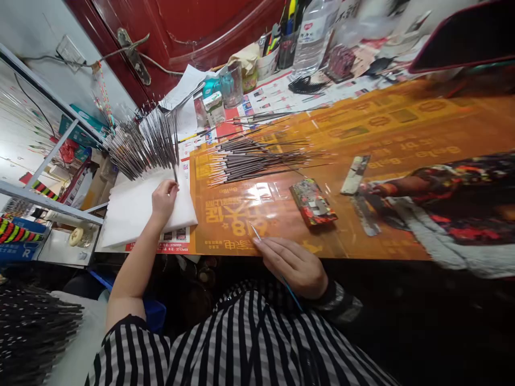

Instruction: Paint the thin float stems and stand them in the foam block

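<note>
My left hand (164,199) is closed at the right part of a white foam block (132,209), pinching the lower end of a thin dark stick (175,172) that stands upright there. Many similar dark sticks (140,142) stand close together along the back of the foam. Near the table's front edge, my right hand (295,264) is closed around a thin paintbrush (290,292) with a blue handle. The brush's pale tip points up and left over the orange sheet. A paint-smeared block (313,202) lies beyond my right hand.
A pile of dark sticks (249,160) lies on the orange sheet (225,236). A water bottle (311,40), a glass (231,88) and pen cups (269,61) stand at the back. Right are a paint-stained strip (355,175) and a person's blurred arm (406,187). A metal frame (52,153) stands left.
</note>
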Available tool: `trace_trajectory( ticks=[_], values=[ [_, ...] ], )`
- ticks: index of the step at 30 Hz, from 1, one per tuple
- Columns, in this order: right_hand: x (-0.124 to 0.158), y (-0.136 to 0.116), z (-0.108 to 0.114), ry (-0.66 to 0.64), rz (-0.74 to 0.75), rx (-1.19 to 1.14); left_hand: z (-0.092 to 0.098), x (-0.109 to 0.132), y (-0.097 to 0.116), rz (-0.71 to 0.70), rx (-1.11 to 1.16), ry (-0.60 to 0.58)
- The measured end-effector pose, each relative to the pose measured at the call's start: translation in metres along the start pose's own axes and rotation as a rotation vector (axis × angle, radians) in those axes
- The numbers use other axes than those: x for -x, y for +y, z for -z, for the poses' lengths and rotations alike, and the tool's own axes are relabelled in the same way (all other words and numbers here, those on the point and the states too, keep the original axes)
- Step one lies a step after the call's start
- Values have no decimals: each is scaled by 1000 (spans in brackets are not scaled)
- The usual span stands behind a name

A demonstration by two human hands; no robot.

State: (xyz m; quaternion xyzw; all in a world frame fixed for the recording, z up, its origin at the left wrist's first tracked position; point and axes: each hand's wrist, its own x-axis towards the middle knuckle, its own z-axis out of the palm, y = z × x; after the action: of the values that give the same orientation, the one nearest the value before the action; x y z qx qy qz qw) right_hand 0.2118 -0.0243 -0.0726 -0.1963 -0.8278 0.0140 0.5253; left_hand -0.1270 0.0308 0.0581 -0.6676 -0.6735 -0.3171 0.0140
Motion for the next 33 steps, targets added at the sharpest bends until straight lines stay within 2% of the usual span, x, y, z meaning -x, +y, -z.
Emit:
trace_trajectory(
  ticks=[2, 4, 7, 11, 15, 25, 29, 33],
  values=[
    [-2, 0, 1, -2, 4, 0, 3, -19, -23, 206, 49, 10],
    [-3, -1, 2, -7, 10, 2, 3, -36, -42, 348, 47, 53],
    [-4, -1, 3, -12, 25, 14, 5, -54, -62, 390, -7, 119],
    [-4, 0, 2, -8, 50, 20, 7, -65, -73, 377, -73, 155],
    [-5, -1, 2, -8, 44, 25, 2, -69, -75, 365, -127, 142],
    [-6, -1, 4, -19, 36, 31, -7, -73, -81, 387, -273, 27],
    [-9, -2, 5, -8, 17, 11, 3, -72, -68, 380, -341, -17],
    [-17, -5, 8, 25, -50, -40, 15, -61, -39, 340, -399, -51]
  ],
)
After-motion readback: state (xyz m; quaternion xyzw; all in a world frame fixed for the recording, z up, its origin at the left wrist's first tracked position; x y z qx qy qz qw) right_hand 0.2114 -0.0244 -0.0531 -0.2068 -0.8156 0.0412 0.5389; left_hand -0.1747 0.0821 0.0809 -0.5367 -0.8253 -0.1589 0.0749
